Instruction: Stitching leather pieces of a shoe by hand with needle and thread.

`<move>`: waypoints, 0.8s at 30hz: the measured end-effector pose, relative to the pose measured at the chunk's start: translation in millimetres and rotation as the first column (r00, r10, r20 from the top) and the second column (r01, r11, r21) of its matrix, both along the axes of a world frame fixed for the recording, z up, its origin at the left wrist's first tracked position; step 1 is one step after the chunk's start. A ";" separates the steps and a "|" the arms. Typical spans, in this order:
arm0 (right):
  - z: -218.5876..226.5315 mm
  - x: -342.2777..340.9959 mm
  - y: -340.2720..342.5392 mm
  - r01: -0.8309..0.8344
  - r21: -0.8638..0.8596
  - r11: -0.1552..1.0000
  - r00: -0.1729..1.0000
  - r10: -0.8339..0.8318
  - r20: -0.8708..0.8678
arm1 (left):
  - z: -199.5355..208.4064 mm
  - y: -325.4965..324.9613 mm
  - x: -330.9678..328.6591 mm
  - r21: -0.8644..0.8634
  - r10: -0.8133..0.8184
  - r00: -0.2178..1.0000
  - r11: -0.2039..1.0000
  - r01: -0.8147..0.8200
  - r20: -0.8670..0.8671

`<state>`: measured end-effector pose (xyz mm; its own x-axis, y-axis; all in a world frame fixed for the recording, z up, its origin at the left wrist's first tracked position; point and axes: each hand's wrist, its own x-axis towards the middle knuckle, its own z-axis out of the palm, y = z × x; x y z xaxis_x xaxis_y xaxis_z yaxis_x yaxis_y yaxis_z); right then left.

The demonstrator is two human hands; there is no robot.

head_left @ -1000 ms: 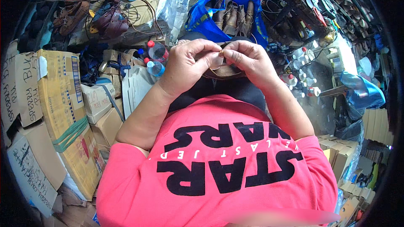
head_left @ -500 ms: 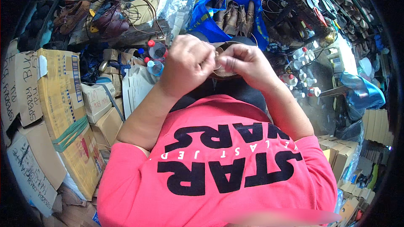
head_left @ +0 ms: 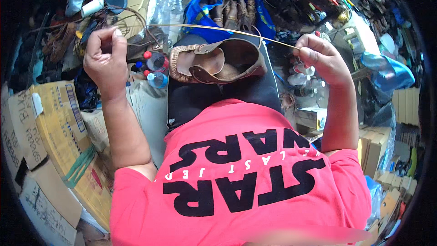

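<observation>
- Both hands have drawn well apart since the earlier frame, where they met over the lap; the brown leather shoe (head_left: 243,57) now shows between them, and a thin tan thread (head_left: 241,32) stretches above it.
- The right hand (head_left: 323,61) has thumb and forefinger pinched narrow on the thread's right end.
- The left hand (head_left: 107,61), raised to the left, has its fingers curled in; I cannot tell whether they grip the thread, whose left end is hard to make out.
- The shoe rests across the thighs in dark trousers (head_left: 195,102), long axis running left to right: gathered toe to the left, hollow heel end to the right. It lies inward of both hands, lower in view; the right hand is nearer, close off the heel end.
- Beyond the knees, a blue bag (head_left: 263,16) gapes, with several brown, shoe-shaped pieces (head_left: 232,11) upright inside.
- Left of the thighs stand capped bottles (head_left: 157,80); farther left, a taped cardboard box (head_left: 54,105) hides any contents.
</observation>
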<state>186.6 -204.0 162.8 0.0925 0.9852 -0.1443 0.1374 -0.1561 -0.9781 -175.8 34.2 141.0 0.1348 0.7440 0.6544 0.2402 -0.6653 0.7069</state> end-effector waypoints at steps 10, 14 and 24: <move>-56.2 75.9 -50.2 0.382 -0.036 0.924 0.924 -0.380 0.034 | -33.0 6.7 32.4 0.026 -0.001 0.981 1.000 0.006 -0.192; -67.6 89.7 -56.1 0.569 -0.014 0.822 0.787 -0.550 -0.279 | -39.1 4.3 40.6 -0.058 -0.061 0.982 0.997 0.051 -0.181; -10.2 132.4 -81.5 0.636 0.404 0.658 0.612 -0.111 -0.783 | -59.9 -38.3 107.5 -0.292 -0.445 0.880 0.874 0.388 -0.164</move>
